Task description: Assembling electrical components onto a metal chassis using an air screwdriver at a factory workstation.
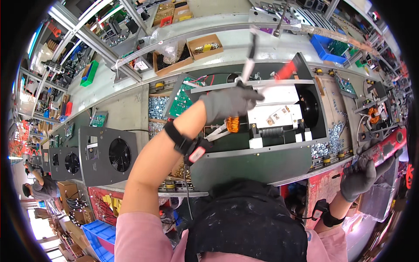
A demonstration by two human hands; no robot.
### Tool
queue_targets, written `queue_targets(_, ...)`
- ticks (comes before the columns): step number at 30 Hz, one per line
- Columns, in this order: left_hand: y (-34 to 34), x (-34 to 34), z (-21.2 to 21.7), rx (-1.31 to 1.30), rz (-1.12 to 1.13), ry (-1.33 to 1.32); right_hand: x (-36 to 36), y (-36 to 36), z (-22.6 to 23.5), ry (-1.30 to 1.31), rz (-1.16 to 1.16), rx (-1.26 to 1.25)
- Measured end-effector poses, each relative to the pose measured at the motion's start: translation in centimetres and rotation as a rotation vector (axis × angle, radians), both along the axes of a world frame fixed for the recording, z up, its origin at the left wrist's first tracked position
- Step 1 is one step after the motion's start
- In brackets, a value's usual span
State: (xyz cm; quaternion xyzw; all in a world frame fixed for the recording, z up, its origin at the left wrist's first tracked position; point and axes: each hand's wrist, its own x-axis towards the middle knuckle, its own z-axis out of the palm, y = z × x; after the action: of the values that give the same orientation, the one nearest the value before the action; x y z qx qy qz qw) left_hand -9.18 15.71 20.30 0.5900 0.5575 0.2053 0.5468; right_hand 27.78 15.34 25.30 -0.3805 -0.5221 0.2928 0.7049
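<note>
My left hand (231, 103), in a grey glove, is over an open dark metal housing (257, 168). Its fingers are curled around a white-and-black lead (247, 70), which sticks up past the hand and is blurred. Just below that hand sits a copper-wound coil (233, 124) with white-sleeved leads. Inside the housing are a white block (277, 95) and a black fan (309, 108); a green circuit board (181, 99) lies at its left. At far right my right hand (360, 180), gloved too, is closed on a red cylindrical tool (386, 147).
A blurred red object (286, 70) is above the housing. Loose screws (334, 137) lie to its right. Another fan housing (110, 156) stands at left. Cardboard boxes (205, 46) and a blue bin (327, 49) are on the far bench. A co-worker (41, 185) is at far left.
</note>
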Motion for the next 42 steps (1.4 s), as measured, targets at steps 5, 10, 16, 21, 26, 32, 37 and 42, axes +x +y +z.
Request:
queue_targets(5,2.6,-1.0,-1.5,-0.200,0.293,-0.176,-4.3,0.6,1.8,0.086,0.323,0.192)
queue_targets(10,-1.2,2.2,-0.6,-0.168,0.448,-0.327,-7.6,2.1,2.8,0.083,0.731,0.100)
queue_targets(16,-7.7,4.4,-1.3,-0.328,0.693,-0.868,-13.7,0.9,1.9,0.323,1.015,0.056)
queue_targets(21,-9.1,4.6,-1.5,-0.293,0.660,-0.943,-15.6,0.8,0.8,0.261,1.036,0.074)
queue_targets(26,-9.1,4.7,-0.6,-0.277,0.648,-0.820,-16.4,0.5,0.6,0.242,1.023,0.005)
queue_targets(32,-9.0,4.9,-0.2,-0.285,0.674,-0.580,-16.8,0.5,0.6,0.169,1.081,0.035)
queue_targets(37,-9.2,0.9,-4.8,-0.032,0.525,-0.229,-17.0,0.4,1.0,0.198,0.959,0.084)
queue_targets(42,-7.8,-7.3,-3.8,-0.029,0.634,0.475,-15.2,1.8,0.8,0.154,1.023,0.166)
